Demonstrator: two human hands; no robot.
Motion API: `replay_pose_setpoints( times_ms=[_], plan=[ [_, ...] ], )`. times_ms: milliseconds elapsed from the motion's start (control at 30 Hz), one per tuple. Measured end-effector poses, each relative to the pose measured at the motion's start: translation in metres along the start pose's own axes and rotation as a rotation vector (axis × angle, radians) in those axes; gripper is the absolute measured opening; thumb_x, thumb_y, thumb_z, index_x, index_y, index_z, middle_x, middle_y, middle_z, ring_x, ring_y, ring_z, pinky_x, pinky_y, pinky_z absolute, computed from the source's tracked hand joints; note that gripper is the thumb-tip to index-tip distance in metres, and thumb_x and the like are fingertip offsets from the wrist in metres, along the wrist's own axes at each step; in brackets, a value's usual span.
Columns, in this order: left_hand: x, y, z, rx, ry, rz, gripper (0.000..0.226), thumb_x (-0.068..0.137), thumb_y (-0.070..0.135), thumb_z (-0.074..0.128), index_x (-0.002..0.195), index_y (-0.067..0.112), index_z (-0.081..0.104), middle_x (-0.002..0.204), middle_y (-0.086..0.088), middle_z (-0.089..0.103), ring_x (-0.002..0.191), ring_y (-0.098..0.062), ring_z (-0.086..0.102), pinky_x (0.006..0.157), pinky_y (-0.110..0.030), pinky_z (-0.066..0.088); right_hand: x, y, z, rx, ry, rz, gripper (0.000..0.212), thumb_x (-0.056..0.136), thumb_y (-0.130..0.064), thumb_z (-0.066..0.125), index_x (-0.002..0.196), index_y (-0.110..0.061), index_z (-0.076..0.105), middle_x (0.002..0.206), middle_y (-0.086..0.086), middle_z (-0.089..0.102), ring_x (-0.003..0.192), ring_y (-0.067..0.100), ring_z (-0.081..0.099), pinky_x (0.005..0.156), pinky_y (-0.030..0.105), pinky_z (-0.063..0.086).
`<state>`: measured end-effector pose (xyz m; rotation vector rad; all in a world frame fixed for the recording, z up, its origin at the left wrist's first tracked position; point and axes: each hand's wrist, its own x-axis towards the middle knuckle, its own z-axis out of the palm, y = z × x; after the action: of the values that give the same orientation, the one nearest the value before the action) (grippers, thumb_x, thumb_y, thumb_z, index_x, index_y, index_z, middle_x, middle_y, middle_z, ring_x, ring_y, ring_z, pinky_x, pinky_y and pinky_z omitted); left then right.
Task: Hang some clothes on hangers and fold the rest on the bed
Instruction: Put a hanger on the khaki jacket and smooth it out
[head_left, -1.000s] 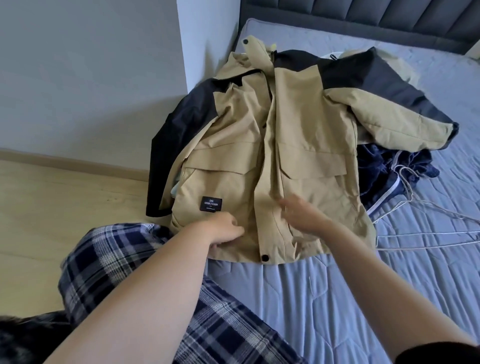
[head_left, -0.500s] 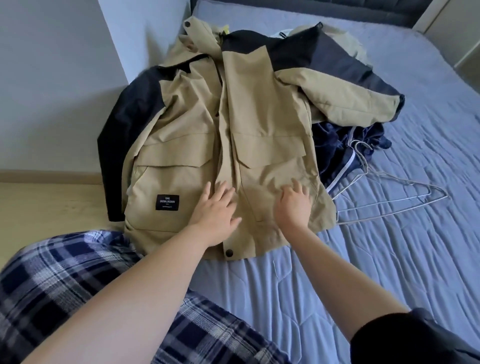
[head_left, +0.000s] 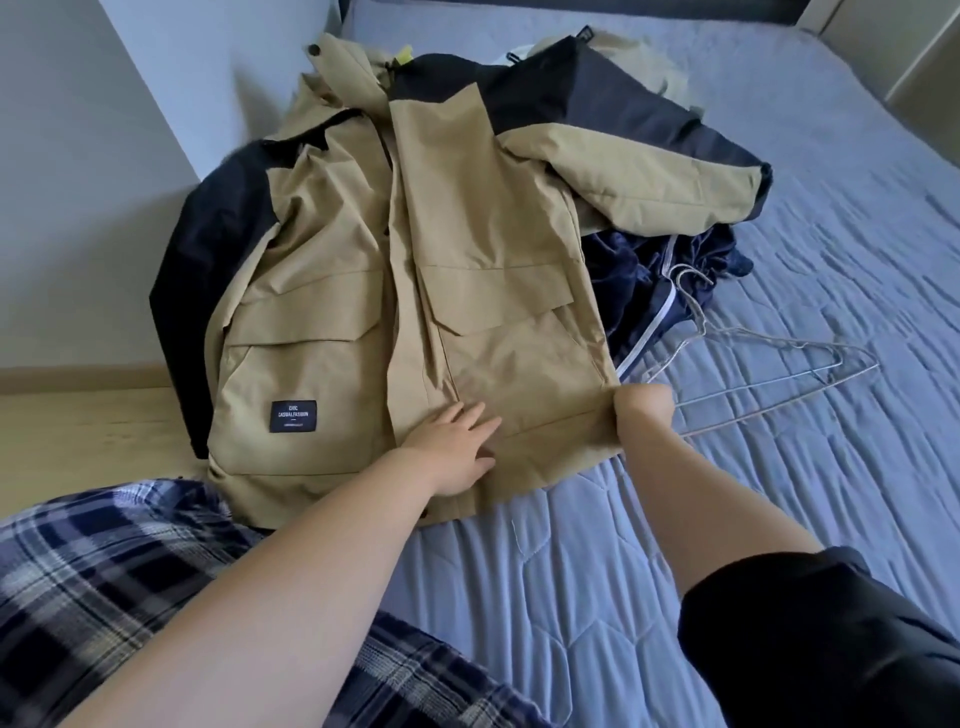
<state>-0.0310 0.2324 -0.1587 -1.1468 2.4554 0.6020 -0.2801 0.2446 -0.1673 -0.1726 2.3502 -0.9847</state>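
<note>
The head camera looks down on a tan and black hooded jacket (head_left: 467, 234) spread front-up across the near corner of a blue-grey quilted bed (head_left: 779, 519), with one black sleeve hanging over the bed's edge toward the pale wooden floor (head_left: 78, 415). The left hand (head_left: 457, 447) lies flat with straight fingers on the lower front, just beside the centre placket, pressing the cloth down. The right hand (head_left: 641, 410) is curled over the jacket's right side edge near the hem. Its fingers are mostly hidden, but a taut crease runs toward it, so it appears to grip that edge. The step in hand looks like smoothing and squaring the jacket before it is either folded or hung. The next move calls for keeping the front panel pinned while the side is drawn straight. After that, the sleeves must be tucked in for a fold, or a hanger brought to the shoulders. By count there is one jacket and one dark navy garment with a white stripe (head_left: 639, 270), which lies bunched partly under the jacket's right side. Thin wire hangers (head_left: 831, 361) lie overlapped on the bed just beside that garment, at least two, the exact number unclear. Two hands are at work, above plaid trousers (head_left: 104, 571) and a black sleeve (head_left: 805, 623).
</note>
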Motion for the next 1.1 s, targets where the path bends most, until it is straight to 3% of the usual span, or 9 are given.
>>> replay_pose_setpoints(
  times_ms=[100,167,367,500,600,700,767,900,1100],
  plan=[
    [-0.003,-0.009,0.002,-0.053,0.009,0.012,0.063,0.100,0.046,0.034,0.153,0.029,0.004,0.161,0.005,-0.007,0.148,-0.014,-0.006,0.120,-0.033,0.002,-0.004,-0.005,0.000,0.190,0.102,0.029,0.024,0.090,-0.008,0.047,0.112,-0.004,0.057,0.111,0.008,0.060,0.098,0.028,0.056,0.077,0.032,0.039],
    [-0.007,-0.015,0.005,0.022,0.030,0.020,0.065,0.100,0.044,0.036,0.153,0.027,0.004,0.161,0.003,-0.007,0.148,-0.014,-0.004,0.120,-0.032,0.002,-0.010,-0.012,0.004,0.191,0.188,-0.068,0.021,0.096,-0.019,0.043,0.101,-0.007,0.060,0.108,0.012,0.064,0.100,0.032,0.060,0.078,0.033,0.042],
    [-0.016,-0.023,0.008,0.238,0.114,0.035,0.060,0.100,0.040,0.033,0.153,0.027,0.007,0.161,0.001,0.002,0.147,-0.017,0.002,0.118,-0.038,0.003,-0.027,-0.055,0.006,0.357,0.236,-0.129,0.028,0.101,-0.025,0.039,0.085,-0.008,0.055,0.080,0.004,0.057,0.074,0.022,0.054,0.066,0.030,0.037],
    [-0.029,-0.031,0.019,0.421,0.155,0.051,0.057,0.102,0.040,0.024,0.153,0.022,0.009,0.161,-0.004,0.003,0.147,-0.019,0.000,0.117,-0.043,0.003,-0.044,-0.079,0.013,0.425,0.191,-0.154,0.028,0.101,-0.027,0.039,0.088,-0.011,0.058,0.085,0.003,0.058,0.074,0.020,0.053,0.069,0.030,0.040],
    [-0.041,-0.036,0.023,0.431,0.347,0.130,0.054,0.094,0.045,0.045,0.143,0.024,0.042,0.152,-0.005,0.036,0.141,-0.020,0.030,0.113,-0.040,0.025,-0.068,-0.097,0.028,0.439,0.172,-0.275,0.030,0.100,-0.026,0.040,0.092,-0.008,0.062,0.086,0.004,0.059,0.080,0.023,0.055,0.075,0.034,0.044],
    [-0.047,-0.041,0.029,0.404,0.509,0.198,0.052,0.067,0.049,0.077,0.114,0.029,0.070,0.121,0.002,0.066,0.116,-0.019,0.060,0.094,-0.040,0.051,-0.098,-0.108,0.051,0.369,0.065,-0.421,0.025,0.099,-0.026,0.040,0.084,-0.016,0.056,0.096,0.004,0.060,0.089,0.023,0.056,0.076,0.033,0.041],
    [-0.050,-0.045,0.034,0.366,0.555,0.166,0.053,0.065,0.049,0.078,0.113,0.029,0.071,0.121,0.002,0.066,0.119,-0.021,0.059,0.094,-0.044,0.050,-0.118,-0.113,0.063,0.255,-0.009,-0.489,0.023,0.097,-0.028,0.039,0.081,-0.022,0.054,0.110,0.006,0.056,0.080,0.019,0.053,0.073,0.032,0.037],
    [-0.055,-0.051,0.035,0.268,0.530,0.042,0.049,0.075,0.051,0.070,0.119,0.030,0.067,0.131,0.001,0.060,0.131,-0.024,0.048,0.101,-0.053,0.044,-0.150,-0.119,0.082,0.179,-0.189,-0.712,0.023,0.095,-0.011,0.038,0.083,-0.013,0.058,0.076,-0.004,0.053,0.074,0.018,0.050,0.064,0.029,0.034],
    [-0.048,-0.081,0.031,-0.038,0.417,-0.176,0.055,0.095,0.046,0.041,0.147,0.030,0.032,0.161,0.007,0.008,0.148,-0.017,-0.003,0.116,-0.050,0.006,-0.164,-0.121,0.090,0.152,-0.229,-0.871,0.026,0.093,-0.006,0.040,0.079,-0.015,0.059,0.071,-0.005,0.054,0.070,0.014,0.047,0.062,0.027,0.032]
  ],
)
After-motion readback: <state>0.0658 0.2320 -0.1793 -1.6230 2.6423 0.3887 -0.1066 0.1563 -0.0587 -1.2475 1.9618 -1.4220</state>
